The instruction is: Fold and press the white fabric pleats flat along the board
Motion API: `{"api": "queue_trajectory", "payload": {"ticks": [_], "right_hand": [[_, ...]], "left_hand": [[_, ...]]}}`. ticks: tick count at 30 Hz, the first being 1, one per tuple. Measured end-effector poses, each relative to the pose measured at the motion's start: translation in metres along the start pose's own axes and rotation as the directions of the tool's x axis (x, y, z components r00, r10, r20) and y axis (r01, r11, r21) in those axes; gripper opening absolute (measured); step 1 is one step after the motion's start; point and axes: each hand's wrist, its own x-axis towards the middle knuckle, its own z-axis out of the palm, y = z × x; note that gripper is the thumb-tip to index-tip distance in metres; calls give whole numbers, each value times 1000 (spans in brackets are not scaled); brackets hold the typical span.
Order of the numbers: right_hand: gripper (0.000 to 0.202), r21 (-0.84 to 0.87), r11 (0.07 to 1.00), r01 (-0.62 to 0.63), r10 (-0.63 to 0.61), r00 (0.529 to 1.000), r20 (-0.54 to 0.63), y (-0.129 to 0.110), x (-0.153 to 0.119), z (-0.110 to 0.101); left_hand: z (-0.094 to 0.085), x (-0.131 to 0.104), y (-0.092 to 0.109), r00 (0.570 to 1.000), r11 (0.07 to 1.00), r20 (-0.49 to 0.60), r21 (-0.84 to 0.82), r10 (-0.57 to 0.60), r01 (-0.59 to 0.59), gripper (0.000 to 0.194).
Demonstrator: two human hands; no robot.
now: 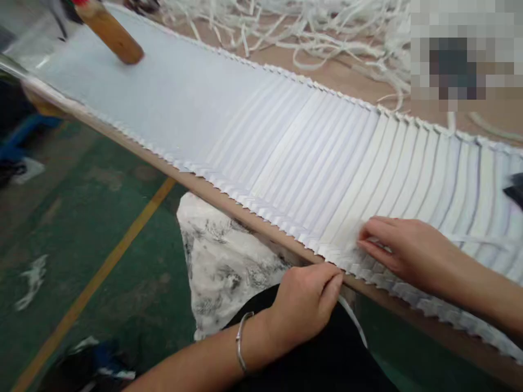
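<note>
Green-painted floor (102,228) with a yellow line (98,283) running across it fills the left of the view, and above it a long brown table (229,204) crosses from upper left to lower right. Along the table lies a long band of white pleated material (286,147), its folds packed tight at the far left and spread wider toward the right, with a saw-toothed edge hanging just over the table's near rim.

The right hand (404,247) rests on top of the pleats near the table's front edge, fingers together and extended flat, the fingertips pressing on a fold. The left hand (306,305) sits below it at the rim of the table, fingers curled in with the thumb against them, pinching the near edge of the pleats where they overhang the wood. A silver bangle (241,343) circles the left wrist. A thin white strip (353,321) hangs down just beside the left hand; whether the hand holds it I cannot tell.

At the far end a wooden handle (110,32) lies on the band. Behind the table a heap of loose white strips (294,27) is scattered over the brown surface. A marbled white-and-grey cloth (220,261) shows beneath the table edge, above dark clothing (327,359) on the person's lap. A dark object (515,190) pokes in at the right edge, too blurred to identify.
</note>
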Motion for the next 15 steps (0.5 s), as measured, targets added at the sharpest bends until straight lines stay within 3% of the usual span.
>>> {"api": "queue_trajectory", "payload": {"ticks": [4,7,15], "right_hand": [[25,2,999,35,-35,998,-42,1,1,1],[25,-5,999,51,-52,995,-83,3,2,3],[24,-17,997,77,-79,988,-136,4,4,11]], "left_hand": [[-2,3,-3,989,963,-7,230,148,-143,23],[-2,6,-4,968,879,7,418,251,-231,32],[-1,14,1,972,763,56,610,228,-214,39]]}}
